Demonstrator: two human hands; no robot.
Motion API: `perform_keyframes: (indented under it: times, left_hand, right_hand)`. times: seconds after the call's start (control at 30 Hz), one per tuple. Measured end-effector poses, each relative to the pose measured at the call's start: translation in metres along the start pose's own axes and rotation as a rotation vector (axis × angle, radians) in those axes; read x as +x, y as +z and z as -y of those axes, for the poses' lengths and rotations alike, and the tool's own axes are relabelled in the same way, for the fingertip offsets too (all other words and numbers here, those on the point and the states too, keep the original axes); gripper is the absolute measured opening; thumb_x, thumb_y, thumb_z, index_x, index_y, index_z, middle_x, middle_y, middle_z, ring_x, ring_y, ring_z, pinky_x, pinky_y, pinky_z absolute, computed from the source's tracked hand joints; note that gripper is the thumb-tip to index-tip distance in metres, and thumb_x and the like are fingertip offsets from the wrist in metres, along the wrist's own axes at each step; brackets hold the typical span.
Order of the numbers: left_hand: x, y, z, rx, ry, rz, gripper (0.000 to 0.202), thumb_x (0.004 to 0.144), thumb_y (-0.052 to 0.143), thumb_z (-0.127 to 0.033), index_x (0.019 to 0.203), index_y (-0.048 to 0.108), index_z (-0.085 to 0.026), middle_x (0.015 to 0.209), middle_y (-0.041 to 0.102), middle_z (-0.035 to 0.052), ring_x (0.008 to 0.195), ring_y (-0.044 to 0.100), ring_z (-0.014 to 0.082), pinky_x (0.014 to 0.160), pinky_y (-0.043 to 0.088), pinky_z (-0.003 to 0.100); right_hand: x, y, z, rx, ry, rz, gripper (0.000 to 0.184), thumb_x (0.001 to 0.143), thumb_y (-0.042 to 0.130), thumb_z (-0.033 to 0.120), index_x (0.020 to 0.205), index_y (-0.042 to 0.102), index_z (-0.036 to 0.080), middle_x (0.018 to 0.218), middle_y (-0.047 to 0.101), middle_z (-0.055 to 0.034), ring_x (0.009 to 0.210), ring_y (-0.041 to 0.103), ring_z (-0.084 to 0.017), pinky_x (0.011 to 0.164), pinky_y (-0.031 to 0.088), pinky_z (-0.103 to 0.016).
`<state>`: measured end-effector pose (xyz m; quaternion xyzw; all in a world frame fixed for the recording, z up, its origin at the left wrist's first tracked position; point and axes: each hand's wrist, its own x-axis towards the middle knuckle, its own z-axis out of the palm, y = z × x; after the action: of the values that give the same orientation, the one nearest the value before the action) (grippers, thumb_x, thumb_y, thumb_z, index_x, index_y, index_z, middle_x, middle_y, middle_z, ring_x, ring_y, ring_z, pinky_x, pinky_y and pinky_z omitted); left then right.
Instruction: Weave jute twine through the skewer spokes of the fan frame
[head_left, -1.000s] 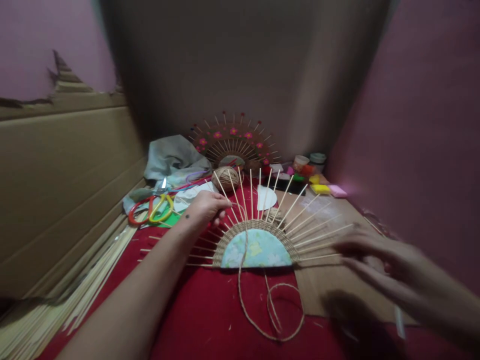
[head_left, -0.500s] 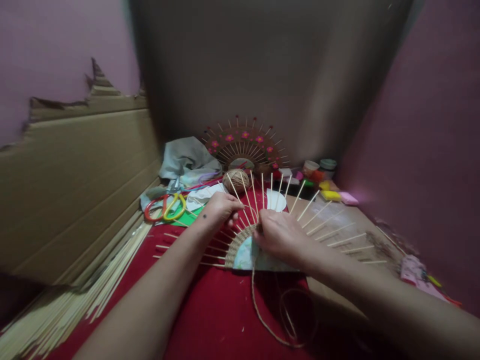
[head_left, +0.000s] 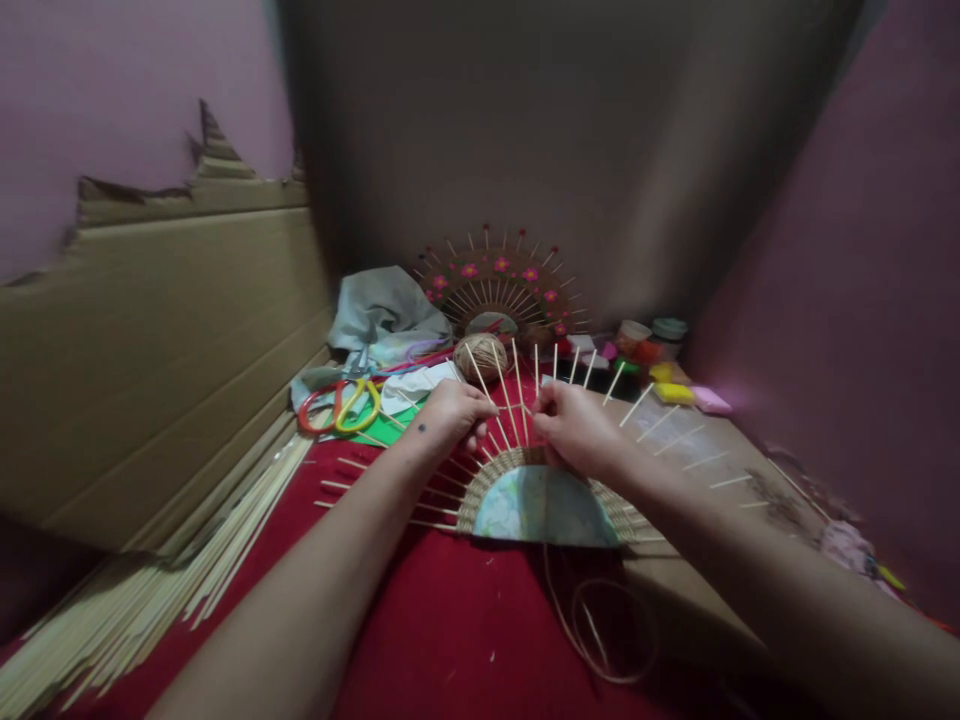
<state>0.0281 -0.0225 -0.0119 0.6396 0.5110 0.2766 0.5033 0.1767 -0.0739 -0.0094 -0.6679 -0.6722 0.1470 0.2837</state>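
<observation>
"On a red cloth, its right end over a cardboard sheet, a half-round fan lies with its flat edge toward the worker. Where are the hands?"

"Above its woven rim, among the sticks. The left hand pinches thumb and finger together, apparently on twine; the right hand has its fingers closed too, seemingly on the same strand, perhaps to keep it taut."

"Why that facing?"

"Likely so the spread sticks sit within reach of both hands."

"And the count?"

"One fan in work, one flowered fan standing behind, one clear ball of twine, one pair of scissors at left, two tubs at far right. The sticks overlap too much to count."
</observation>
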Motion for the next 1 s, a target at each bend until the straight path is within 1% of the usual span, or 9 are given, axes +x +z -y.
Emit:
perform_keyframes:
  times: [0.03,0.1,0.2,0.4,0.53,0.7,0.8,0.9,1.0]
  left_hand:
    - [0.000,0.000,0.000,0.002,0.002,0.001,0.020,0.073,0.053,-0.016,0.053,0.049,-0.014,0.037,0.047,-0.0043,0.026,0.041,0.0065,0.030,0.028,0.019]
    - [0.001,0.000,0.002,0.008,0.008,0.004,0.020,0.073,0.053,-0.016,0.054,0.050,-0.014,0.037,0.047,-0.0044,0.026,0.041,0.0064,0.030,0.028,0.018]
    - [0.003,-0.001,0.005,0.022,0.014,0.014,0.020,0.073,0.054,-0.017,0.054,0.050,-0.014,0.037,0.048,-0.0041,0.026,0.042,0.0064,0.029,0.027,0.017]
    - [0.009,0.000,0.009,-0.025,-0.003,0.031,0.019,0.074,0.056,-0.019,0.056,0.051,-0.014,0.037,0.049,-0.0039,0.025,0.041,0.0062,0.027,0.025,0.017]
    - [0.008,-0.002,0.006,-0.095,-0.007,0.029,0.008,0.073,0.057,-0.016,0.065,0.055,-0.013,0.039,0.050,-0.0041,0.027,0.043,0.0067,0.027,0.024,0.017]
    - [0.005,-0.007,0.001,-0.210,0.004,0.018,0.002,0.075,0.053,-0.013,0.076,0.054,-0.013,0.043,0.053,-0.0031,0.030,0.045,0.0076,0.029,0.028,0.017]
    - [0.003,-0.007,-0.003,-0.225,0.061,-0.032,0.016,0.075,0.053,-0.012,0.091,0.053,-0.012,0.046,0.055,-0.0025,0.031,0.046,0.0087,0.031,0.032,0.018]
    - [0.002,-0.002,-0.010,-0.149,0.160,-0.073,0.025,0.074,0.053,-0.013,0.099,0.053,-0.011,0.045,0.054,-0.0031,0.030,0.047,0.0095,0.032,0.035,0.019]
    - [0.007,0.006,-0.018,0.013,0.202,-0.006,0.026,0.073,0.052,-0.013,0.098,0.059,-0.010,0.041,0.052,-0.0037,0.029,0.045,0.0090,0.032,0.034,0.019]
  right_hand:
    - [0.002,0.000,0.000,0.067,0.040,0.002,0.013,0.070,0.041,0.013,0.072,0.053,0.017,0.047,0.053,0.0014,0.039,0.047,-0.010,0.044,0.030,-0.023]
    - [0.007,-0.001,-0.002,0.095,0.052,-0.072,0.009,0.069,0.045,0.014,0.070,0.054,0.017,0.049,0.053,0.0019,0.040,0.046,-0.009,0.045,0.031,-0.023]
    - [0.013,-0.003,-0.006,-0.024,-0.043,-0.206,0.005,0.067,0.053,0.016,0.065,0.057,0.017,0.057,0.057,-0.0004,0.051,0.049,-0.011,0.050,0.032,-0.023]
    - [0.016,0.001,-0.015,-0.192,-0.132,-0.250,0.010,0.072,0.054,0.018,0.070,0.063,0.017,0.066,0.063,-0.0048,0.060,0.053,-0.014,0.056,0.034,-0.025]
    - [0.015,0.004,-0.015,-0.256,-0.141,-0.294,0.013,0.076,0.050,0.020,0.077,0.063,0.018,0.067,0.065,-0.0056,0.060,0.055,-0.015,0.055,0.034,-0.024]
    - [0.011,0.004,-0.012,-0.352,-0.128,-0.319,0.015,0.079,0.047,0.023,0.081,0.061,0.019,0.068,0.066,-0.0068,0.060,0.056,-0.017,0.053,0.031,-0.026]
    - [0.010,0.005,-0.013,-0.415,-0.111,-0.331,0.017,0.081,0.045,0.025,0.083,0.060,0.020,0.067,0.066,-0.0066,0.059,0.057,-0.018,0.051,0.028,-0.027]
    - [0.009,0.005,-0.013,-0.433,-0.100,-0.343,0.017,0.082,0.043,0.026,0.084,0.059,0.020,0.067,0.066,-0.0061,0.059,0.058,-0.018,0.052,0.028,-0.027]
    - [0.006,0.005,-0.014,-0.437,-0.087,-0.344,0.017,0.083,0.043,0.027,0.084,0.059,0.020,0.068,0.066,-0.0057,0.061,0.058,-0.018,0.052,0.027,-0.027]
